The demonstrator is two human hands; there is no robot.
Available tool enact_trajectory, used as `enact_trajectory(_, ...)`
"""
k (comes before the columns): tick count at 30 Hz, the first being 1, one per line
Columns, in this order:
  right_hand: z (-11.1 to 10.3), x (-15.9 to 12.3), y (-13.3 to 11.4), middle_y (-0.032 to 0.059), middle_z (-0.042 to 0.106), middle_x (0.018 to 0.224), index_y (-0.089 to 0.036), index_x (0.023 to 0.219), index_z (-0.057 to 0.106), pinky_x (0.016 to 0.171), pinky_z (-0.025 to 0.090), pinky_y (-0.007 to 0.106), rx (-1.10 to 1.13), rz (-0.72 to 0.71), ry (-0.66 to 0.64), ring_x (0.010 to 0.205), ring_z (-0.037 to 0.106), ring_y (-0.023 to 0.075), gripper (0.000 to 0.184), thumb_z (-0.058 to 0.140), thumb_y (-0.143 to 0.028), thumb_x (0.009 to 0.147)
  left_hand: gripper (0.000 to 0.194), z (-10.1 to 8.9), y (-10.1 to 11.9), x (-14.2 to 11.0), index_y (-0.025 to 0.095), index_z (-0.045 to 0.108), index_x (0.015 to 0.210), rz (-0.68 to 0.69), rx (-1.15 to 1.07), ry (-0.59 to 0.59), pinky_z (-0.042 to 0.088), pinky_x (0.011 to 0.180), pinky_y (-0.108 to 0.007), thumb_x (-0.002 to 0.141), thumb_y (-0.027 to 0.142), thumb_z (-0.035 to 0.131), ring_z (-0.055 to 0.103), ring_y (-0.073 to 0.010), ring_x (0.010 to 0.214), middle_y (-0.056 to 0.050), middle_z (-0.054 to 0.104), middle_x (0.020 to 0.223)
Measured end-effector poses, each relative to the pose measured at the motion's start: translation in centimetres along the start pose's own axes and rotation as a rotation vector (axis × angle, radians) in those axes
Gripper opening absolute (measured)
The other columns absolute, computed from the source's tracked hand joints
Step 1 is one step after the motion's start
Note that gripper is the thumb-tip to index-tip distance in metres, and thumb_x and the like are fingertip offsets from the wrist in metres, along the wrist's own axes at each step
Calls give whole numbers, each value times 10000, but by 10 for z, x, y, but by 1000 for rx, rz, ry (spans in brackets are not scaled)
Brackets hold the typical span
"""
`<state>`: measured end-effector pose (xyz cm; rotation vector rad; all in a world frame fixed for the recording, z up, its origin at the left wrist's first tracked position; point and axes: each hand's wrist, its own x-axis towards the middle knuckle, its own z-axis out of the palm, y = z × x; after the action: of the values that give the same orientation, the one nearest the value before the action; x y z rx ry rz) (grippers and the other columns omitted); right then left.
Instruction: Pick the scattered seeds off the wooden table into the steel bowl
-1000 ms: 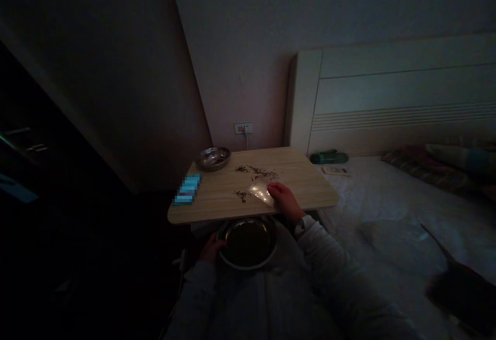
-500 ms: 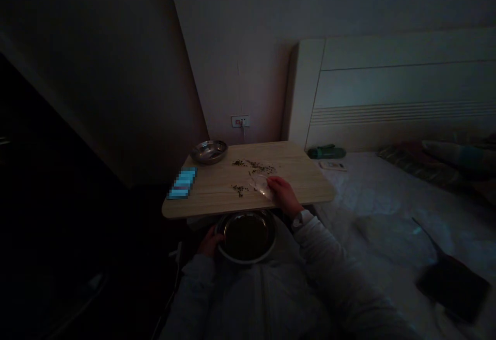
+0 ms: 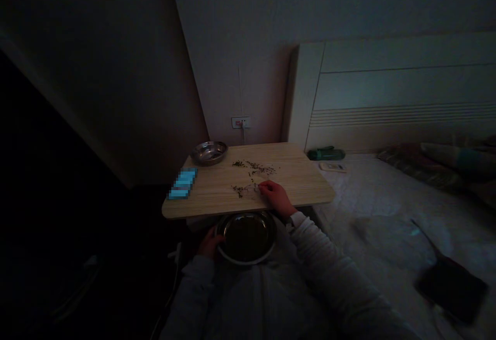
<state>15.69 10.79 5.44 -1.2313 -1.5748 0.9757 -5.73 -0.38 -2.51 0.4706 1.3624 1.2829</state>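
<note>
My left hand (image 3: pixel 210 243) grips the left rim of a round metal basin (image 3: pixel 228 259), which sits at my lap below the table's front edge; its inside is dark. My right hand (image 3: pixel 276 195) is over the small wooden table (image 3: pixel 209 203), fingers pinched on a clear plastic piece (image 3: pixel 253 190) that is hard to make out. Beside that piece lies a small cluster of dark seed-like grains (image 3: pixel 239 191). Farther back, a longer band of similar grains (image 3: pixel 260 166) is scattered across the tabletop.
A shiny metal bowl (image 3: pixel 210 152) stands at the table's back left corner, with a blurred-out phone-like screen (image 3: pixel 183 183) in front. On the bed (image 3: pixel 372 195) to the right are a green bottle (image 3: pixel 326 153), a pale device (image 3: pixel 332 167) and a dark flat object (image 3: pixel 451 286).
My right hand has moved slightly left and lower, bringing the clear plastic piece down by the front cluster of grains. My left hand stays on the basin.
</note>
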Motion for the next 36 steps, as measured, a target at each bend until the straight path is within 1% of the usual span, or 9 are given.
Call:
enact_trajectory(4, 2, 2, 2, 1, 605, 645, -171, 745, 636, 622, 384, 253, -25, -14, -3, 625, 515, 127, 224, 529, -357, 684, 377, -4, -3, 3, 165, 639, 808, 36, 14, 15, 457, 660, -332, 432, 131, 638, 610, -196, 631, -6, 667, 622)
enact_trajectory(11, 3, 1, -3, 15, 638, 684, -171, 733, 643, 656, 401, 263, -74, -1, -15, 659, 545, 138, 181, 542, -313, 684, 388, -15, -3, 5, 199, 660, 843, 55, 66, 98, 473, 699, -358, 462, 130, 646, 630, -224, 703, -8, 672, 642)
enact_trajectory(15, 3, 0, -2, 12, 637, 675, -178, 738, 645, 641, 398, 265, -68, 11, -37, 655, 546, 142, 193, 551, -336, 679, 347, -14, 3, 5, 203, 658, 790, 65, 88, 87, 466, 734, -358, 453, 121, 645, 630, -238, 768, -9, 664, 639)
enact_trajectory(19, 4, -1, 0, 16, 634, 680, -171, 734, 638, 642, 395, 263, -18, -4, -58, 662, 546, 144, 201, 543, -338, 676, 342, -10, 5, 8, 192, 644, 759, 37, 71, 57, 459, 701, -339, 423, 125, 650, 620, -223, 713, 2, 643, 596)
enact_trajectory(23, 5, 0, 0, 17, 633, 679, -168, 747, 642, 653, 401, 265, -28, 9, -44, 663, 549, 144, 195, 541, -324, 689, 358, -14, 1, 9, 194, 637, 781, 47, 35, 96, 441, 681, -324, 425, 151, 649, 599, -193, 655, 16, 635, 591)
enact_trajectory(26, 6, 0, -1, 17, 638, 680, -171, 758, 651, 655, 405, 268, -63, 23, -31, 663, 553, 145, 187, 544, -314, 702, 370, -13, 0, 6, 187, 643, 790, 37, 55, 122, 436, 690, -325, 423, 143, 646, 596, -191, 652, 14, 635, 596)
enact_trajectory(31, 6, -1, -3, 11, 640, 689, -184, 778, 660, 642, 394, 262, -109, 3, -41, 667, 552, 144, 178, 553, -310, 711, 386, -3, 6, -1, 185, 652, 831, 34, 68, 69, 450, 668, -318, 447, 142, 647, 608, -190, 646, 16, 650, 607)
enact_trajectory(33, 6, -1, -4, 9, 636, 677, -190, 776, 661, 626, 384, 260, -123, 6, -39, 653, 546, 144, 174, 549, -310, 716, 395, -2, 7, -3, 184, 653, 849, 25, 58, 56, 455, 646, -315, 457, 137, 644, 606, -184, 618, 17, 655, 603)
enact_trajectory(36, 9, -2, -5, 14, 639, 685, -193, 770, 665, 615, 374, 262, -152, 11, -31, 650, 543, 148, 171, 545, -306, 724, 381, -4, 6, -3, 186, 657, 846, 24, 51, 68, 459, 636, -309, 468, 135, 639, 607, -178, 607, 14, 663, 616)
